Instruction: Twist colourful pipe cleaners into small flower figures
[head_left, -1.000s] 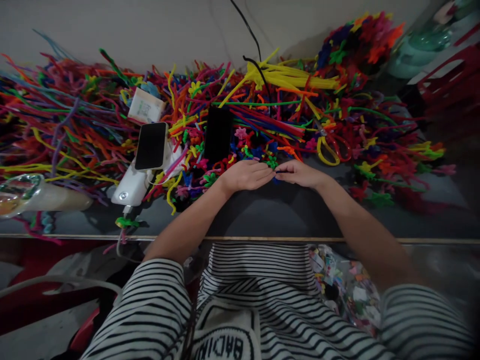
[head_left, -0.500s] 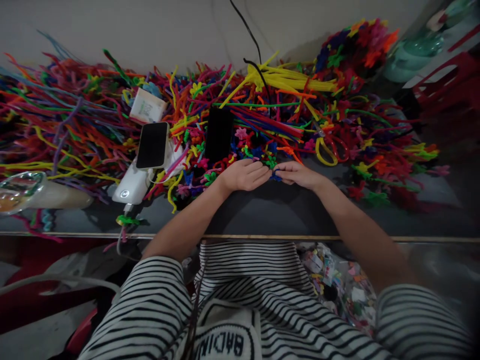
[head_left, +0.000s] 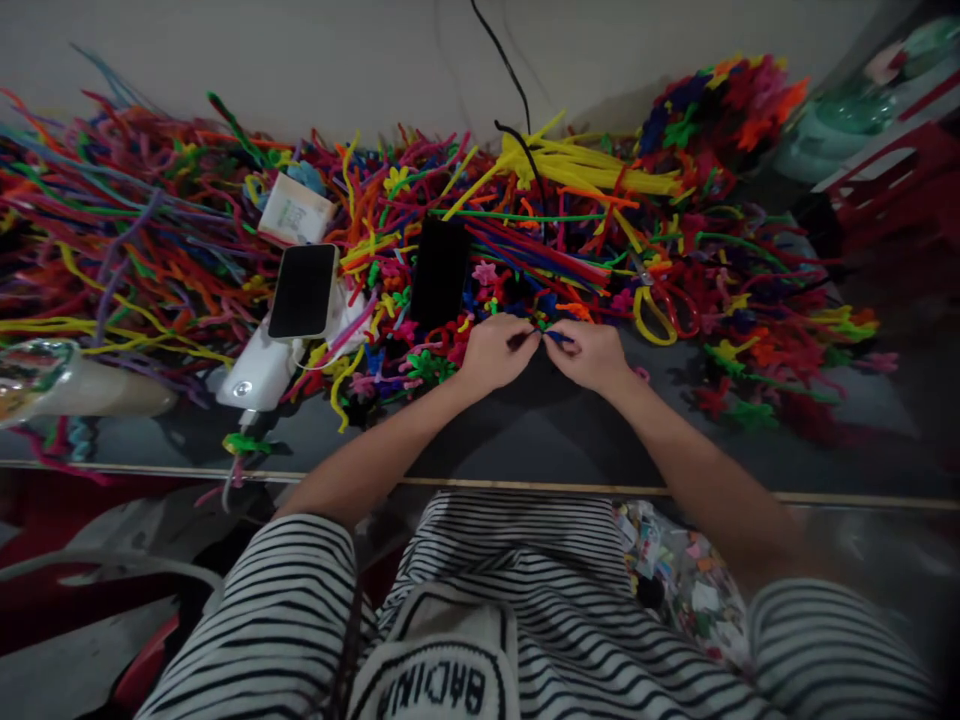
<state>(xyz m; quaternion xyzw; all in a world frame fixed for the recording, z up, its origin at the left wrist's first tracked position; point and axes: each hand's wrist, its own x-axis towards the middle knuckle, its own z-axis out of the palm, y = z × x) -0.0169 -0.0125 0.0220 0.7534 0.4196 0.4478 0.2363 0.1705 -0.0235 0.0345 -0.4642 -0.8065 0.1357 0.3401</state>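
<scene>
My left hand (head_left: 496, 352) and my right hand (head_left: 592, 353) meet fingertip to fingertip above the front of the dark table. Between them is a small blue pipe cleaner piece (head_left: 559, 337), mostly covered by the fingers. Both hands are closed in a pinch on it; its exact shape is too small to make out. Just behind the fingers lie short bent pipe cleaners and small pipe cleaner flowers, among them a pink flower (head_left: 485, 273). A black phone (head_left: 440, 270) rests on the pile behind my left hand.
Loose pipe cleaners (head_left: 172, 240) heap along the wall, with a yellow bundle (head_left: 592, 165) at the back. Scissors (head_left: 654, 308) lie right of my hands. Leftward are a second phone (head_left: 304, 290), a white power bank (head_left: 257, 375), a small white box (head_left: 295, 208) and a lying plastic cup (head_left: 112, 387).
My hands have come closer together, fingers now curled into a tight pinch with wrists raised. The green cluster that was between the fingertips is mostly out of sight. The view has shifted slightly.
</scene>
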